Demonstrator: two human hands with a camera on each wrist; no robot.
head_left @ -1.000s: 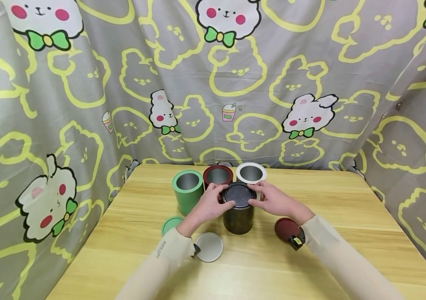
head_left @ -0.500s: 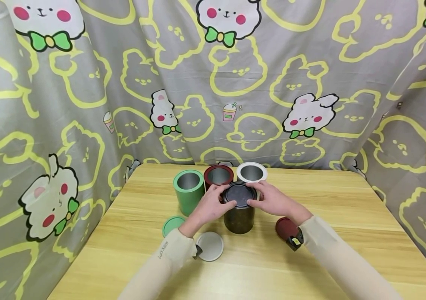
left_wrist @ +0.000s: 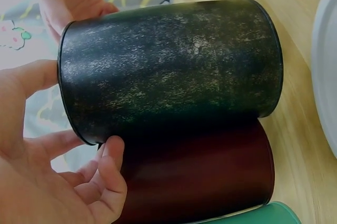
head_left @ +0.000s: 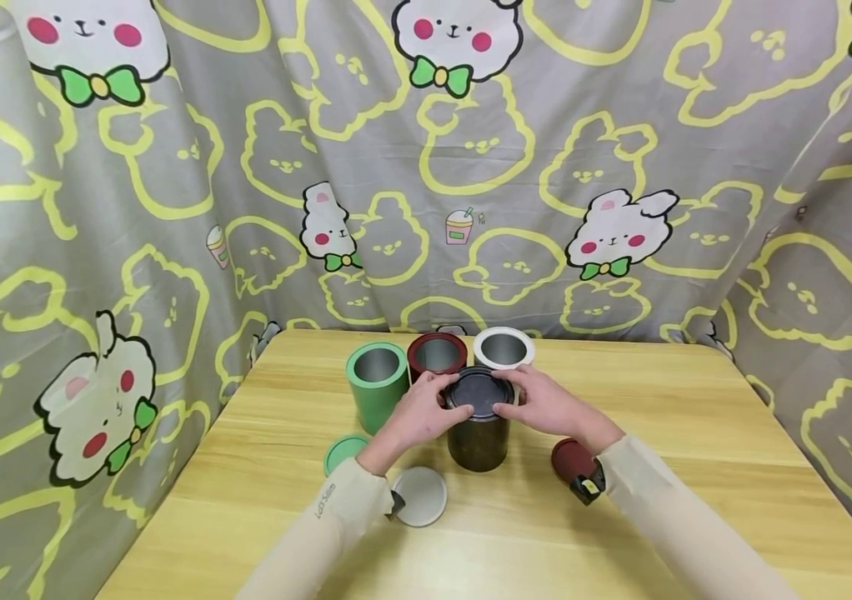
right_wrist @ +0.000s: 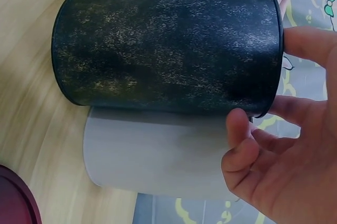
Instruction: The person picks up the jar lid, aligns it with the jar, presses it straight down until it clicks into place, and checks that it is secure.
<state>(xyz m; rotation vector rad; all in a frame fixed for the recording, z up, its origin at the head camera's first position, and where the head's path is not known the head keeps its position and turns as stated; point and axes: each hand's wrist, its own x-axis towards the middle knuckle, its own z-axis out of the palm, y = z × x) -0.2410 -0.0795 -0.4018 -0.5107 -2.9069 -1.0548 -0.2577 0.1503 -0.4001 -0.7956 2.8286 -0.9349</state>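
Observation:
A dark, speckled canister [head_left: 478, 446] stands upright on the table, its black lid [head_left: 480, 393] lying over the top. My left hand [head_left: 426, 407] holds the lid's left edge, thumb at the near side and fingers toward the back. On the opposite edge, my right hand [head_left: 546, 403] grips it the same way, so the two thumbs nearly meet in front. Both wrist views show fingertips right at the rim of the dark canister [left_wrist: 174, 66], with the lower fingers bent beside it. The lid's far edge is partly hidden by fingers.
Behind stand open canisters: green [head_left: 379, 404], dark red [left_wrist: 195, 174] and white [right_wrist: 158, 153]. On the wooden table [head_left: 516, 550] lie a green lid [head_left: 343, 451], a grey-white lid [head_left: 423, 498] and a dark red lid [head_left: 570, 458], partly covered by the right wrist camera. A patterned curtain [head_left: 396, 142] hangs behind.

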